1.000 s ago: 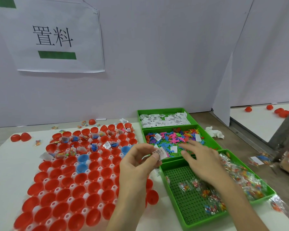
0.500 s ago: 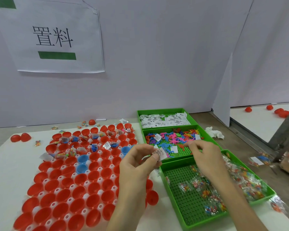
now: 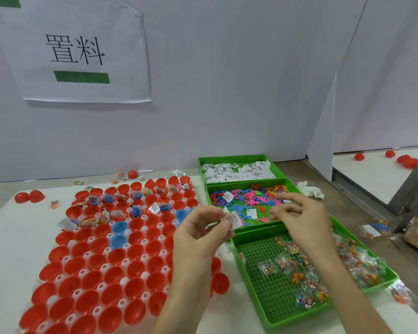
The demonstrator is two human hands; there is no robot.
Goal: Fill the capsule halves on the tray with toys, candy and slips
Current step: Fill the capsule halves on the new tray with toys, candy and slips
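– One slip (image 3: 231, 219): where, which way?
– L hand (image 3: 203, 235) pinches it betw. capsule tray (image 3: 144, 229) and toy bin (image 3: 261, 214); long axis slopes down-right.
– R hand (image 3: 299, 215)?
– Fingers curled over toy bin; can't tell if holding anything.

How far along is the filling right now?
Done: halves in the far rows hold toys, candy or slips. In hand: the left hand pinches a slip; the right hand curls over the toy bin, its catch unclear. Left: the near rows of red halves, all empty.
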